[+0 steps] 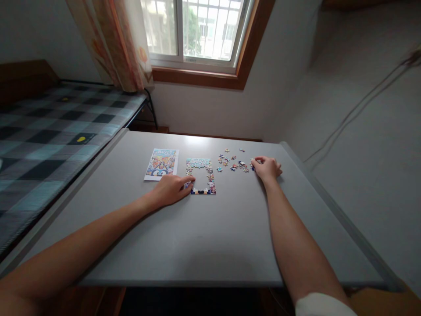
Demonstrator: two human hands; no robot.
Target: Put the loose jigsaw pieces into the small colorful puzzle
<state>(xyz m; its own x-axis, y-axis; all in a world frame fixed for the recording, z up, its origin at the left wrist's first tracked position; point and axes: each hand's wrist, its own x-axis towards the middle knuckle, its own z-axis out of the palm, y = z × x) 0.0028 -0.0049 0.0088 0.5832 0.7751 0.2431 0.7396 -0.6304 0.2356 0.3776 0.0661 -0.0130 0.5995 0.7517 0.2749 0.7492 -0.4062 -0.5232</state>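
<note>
- Puzzle frame [201, 176]: a partly assembled rectangular border of jigsaw pieces with a bare middle, lying flat near the centre of the grey table [204, 237]. Its long axis runs near-to-far, the short top edge toward the window [197, 30].
- Left hand [171, 189]: palm down on the table at the near left corner of the frame, fingers [188, 180] loosely extended and resting against the frame's left side; it presses rather than grasps.
- Right hand [268, 168]: right of the frame, fingers curled, thumb and forefinger closed on a small piece at the right edge of the loose pieces [233, 161]; the piece itself is too small to make out.
- Reference picture [162, 164]: a printed sheet lying flat just left of the frame, long axis likewise near-to-far.
- Bed [49, 131]: checked cover, left of the table.
</note>
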